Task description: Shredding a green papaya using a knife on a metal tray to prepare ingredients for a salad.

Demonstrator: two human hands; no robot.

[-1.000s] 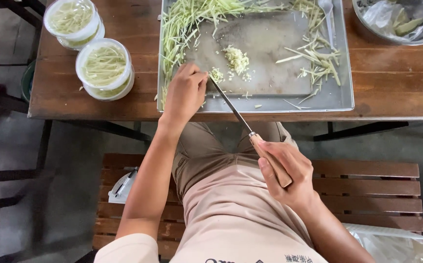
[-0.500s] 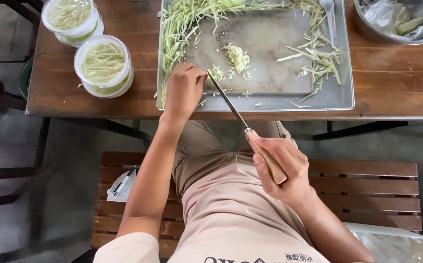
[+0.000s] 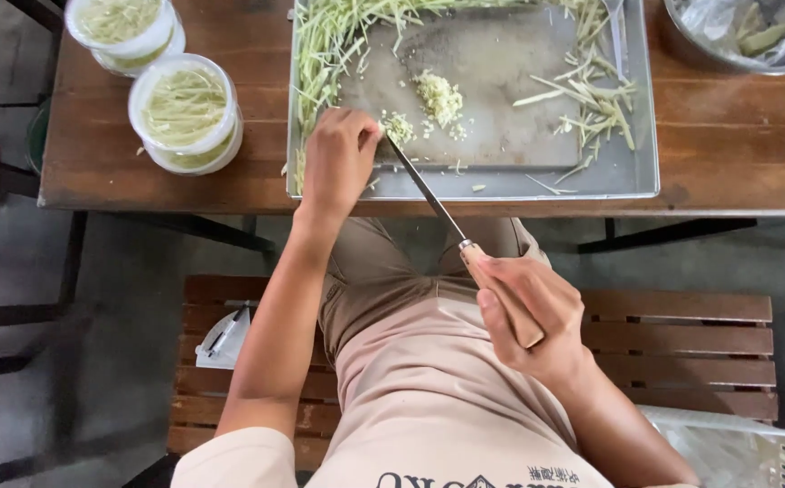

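Note:
My right hand [image 3: 528, 312] grips the wooden handle of a long knife [image 3: 429, 194], held over my lap; its blade reaches up to the near left part of a grey cutting board [image 3: 492, 90]. My left hand [image 3: 338, 158] rests fingers down at the board's left edge, pinching green stalk strips next to the blade tip. Small piles of chopped pale bits [image 3: 438, 95] lie on the board. Long green strips [image 3: 338, 36] are heaped along the left of the metal tray [image 3: 645, 136] that holds the board, and a looser bunch of strips [image 3: 600, 99] lies at the right.
Two round plastic tubs of shredded greens [image 3: 185, 108] stand on the wooden table [image 3: 736, 136] at the left. A metal bowl [image 3: 745, 32] with scraps is at the back right. I sit on a slatted wooden bench [image 3: 682, 343]; a white basket [image 3: 754, 447] lies at its right end.
The view has shifted slightly. My hands and the knife keep nearly the same pose at the board's near left edge.

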